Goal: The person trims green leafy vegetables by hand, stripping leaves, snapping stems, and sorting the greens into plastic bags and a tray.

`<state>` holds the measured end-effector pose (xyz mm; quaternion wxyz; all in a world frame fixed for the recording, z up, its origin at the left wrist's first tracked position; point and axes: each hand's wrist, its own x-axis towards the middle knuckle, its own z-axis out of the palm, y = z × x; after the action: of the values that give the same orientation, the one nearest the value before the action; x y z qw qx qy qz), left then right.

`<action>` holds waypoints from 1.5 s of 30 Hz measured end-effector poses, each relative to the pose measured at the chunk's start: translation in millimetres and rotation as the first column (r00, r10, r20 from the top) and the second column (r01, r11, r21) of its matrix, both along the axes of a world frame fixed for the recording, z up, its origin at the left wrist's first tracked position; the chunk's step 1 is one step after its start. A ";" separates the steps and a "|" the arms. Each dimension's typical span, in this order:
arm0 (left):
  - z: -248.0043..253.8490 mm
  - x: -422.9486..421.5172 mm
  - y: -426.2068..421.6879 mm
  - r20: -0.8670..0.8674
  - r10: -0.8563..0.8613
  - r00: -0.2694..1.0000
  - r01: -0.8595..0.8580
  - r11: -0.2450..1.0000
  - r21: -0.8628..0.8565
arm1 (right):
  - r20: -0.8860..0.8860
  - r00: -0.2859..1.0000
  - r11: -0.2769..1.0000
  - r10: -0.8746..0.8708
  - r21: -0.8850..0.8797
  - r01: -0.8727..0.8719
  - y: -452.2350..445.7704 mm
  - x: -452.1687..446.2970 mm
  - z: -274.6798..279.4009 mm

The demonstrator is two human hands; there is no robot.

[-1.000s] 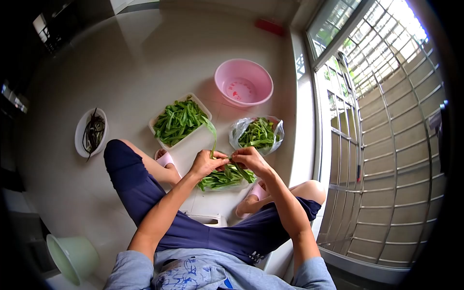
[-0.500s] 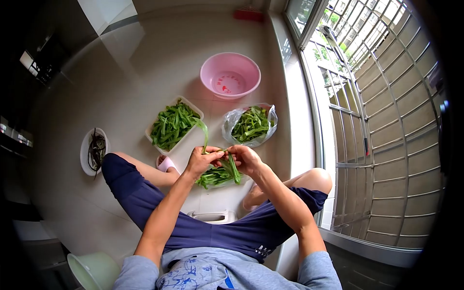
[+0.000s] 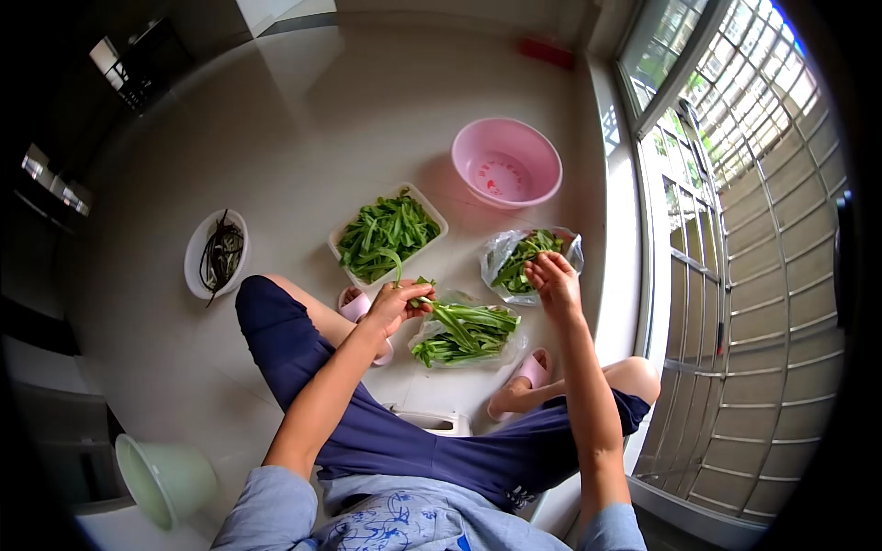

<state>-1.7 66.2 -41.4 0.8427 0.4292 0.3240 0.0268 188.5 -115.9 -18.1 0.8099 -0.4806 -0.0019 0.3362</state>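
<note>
My left hand [image 3: 397, 306] is closed on green leafy stems [image 3: 421, 292], with one long leaf curling up beside the fingers. Under and to the right of it lies a pile of greens [image 3: 469, 333] on clear plastic. My right hand [image 3: 554, 278] is over the near right edge of a clear plastic bag [image 3: 498, 253] of leaves, its fingers bent together; whether they hold a leaf is too small to tell. Beyond my left hand, a white rectangular tray [image 3: 442, 220] holds a heap of cut greens [image 3: 386, 234].
A pink basin [image 3: 506, 161] stands beyond the bag. On the left is a white oval bowl [image 3: 196, 260] with dark, thin strands. A pale green bucket [image 3: 170, 477] tilts at lower left. A barred window [image 3: 735, 275] lines the right side.
My right hand has parted from my left and moved up and right to the bag of leaves. My left hand still holds stems. The view has shifted, so objects appear further right.
</note>
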 end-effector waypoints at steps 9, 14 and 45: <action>-24.1 -4.1 10.7 -0.050 0.196 0.979 -0.200 0.975 -0.100 | -0.009 0.993 0.992 0.114 -0.054 -0.115 170.4 -25.8 -35.1; -25.4 -5.2 22.4 -0.025 0.287 0.958 -0.288 0.951 -0.112 | 0.080 0.959 0.891 0.273 -0.396 -0.220 190.3 -18.9 -57.4; -23.0 20.4 -38.9 0.091 -0.108 0.990 0.097 0.988 0.118 | 0.604 0.051 0.595 0.795 -0.793 0.129 8.8 -72.1 -29.9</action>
<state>18.6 27.3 -64.3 0.8320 0.4906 0.2582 0.0227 116.4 -107.1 -48.0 0.2428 -0.8089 -0.5215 0.1213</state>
